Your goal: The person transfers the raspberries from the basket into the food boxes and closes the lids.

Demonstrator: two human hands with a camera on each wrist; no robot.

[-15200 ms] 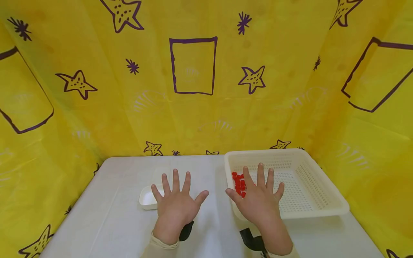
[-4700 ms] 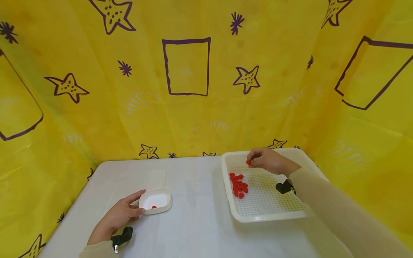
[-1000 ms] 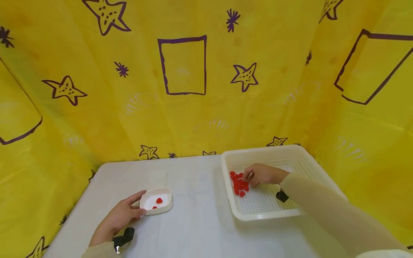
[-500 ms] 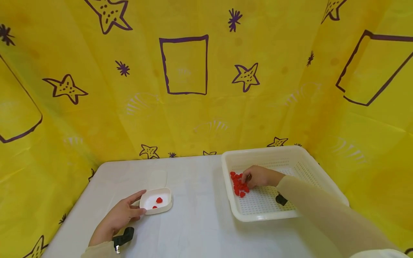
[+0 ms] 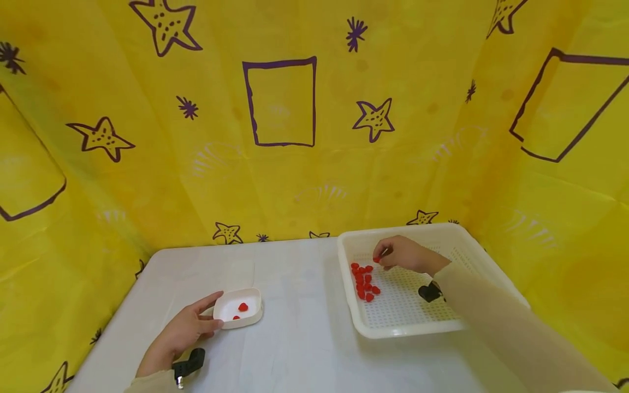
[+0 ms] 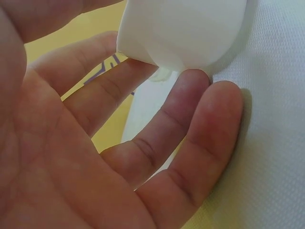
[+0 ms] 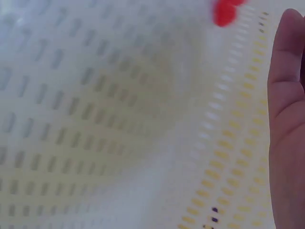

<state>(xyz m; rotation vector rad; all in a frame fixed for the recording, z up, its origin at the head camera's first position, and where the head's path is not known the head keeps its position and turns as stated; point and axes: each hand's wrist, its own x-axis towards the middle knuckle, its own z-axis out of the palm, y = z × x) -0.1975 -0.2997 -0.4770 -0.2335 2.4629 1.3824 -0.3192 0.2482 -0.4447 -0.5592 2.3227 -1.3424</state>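
At the left of the table, my left hand (image 5: 184,327) holds a small white dish (image 5: 248,322) by its left side, thumb at the far corner and a finger at the near one. Two small, rounded red pieces (image 5: 243,307) lie in the dish. In the left wrist view the dish's white wall (image 6: 181,28) meets the fingertips; two other fingers stay apart from it. Over the cream basket (image 5: 388,332), my right hand (image 5: 405,254) pinches one red piece (image 5: 377,260). Below it, several like pieces (image 5: 361,281) cluster along the basket's left side. The right wrist view hides the pinch.
A white cloth (image 5: 295,338) covers the table between dish and basket. Behind the dish lies a faint flat white rectangle (image 5: 241,270), perhaps a lid. A yellow printed curtain (image 5: 280,191) stands at the back and both sides.
The right hand has risen from the red cluster, away from the basket floor, with one red piece between its fingertips. The left hand and the dish stay where they were.
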